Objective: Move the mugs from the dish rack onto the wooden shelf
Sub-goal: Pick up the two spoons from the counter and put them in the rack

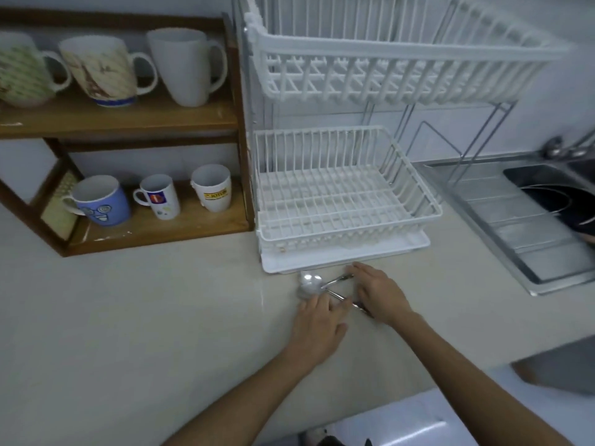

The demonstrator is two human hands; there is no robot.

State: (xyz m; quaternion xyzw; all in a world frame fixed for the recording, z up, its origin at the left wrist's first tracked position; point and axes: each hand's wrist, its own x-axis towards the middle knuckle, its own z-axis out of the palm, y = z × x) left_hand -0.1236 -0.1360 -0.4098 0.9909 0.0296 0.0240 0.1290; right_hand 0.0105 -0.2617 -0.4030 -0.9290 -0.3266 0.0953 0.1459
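Dim, flat, cool-toned lighting; source not visible. Soft shadows under both forearms on the pale beige countertop (128,317). Faint glare streak beside the two shiny metal spoons (310,284). Overall soft focus (motion smear strongest at right edge). Wide-angle bowing bends the white wire two-tier dish rack (347,194).

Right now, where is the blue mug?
The blue mug stands on the bottom level of the wooden shelf, at its left end, left of a small white mug with a red and blue logo.
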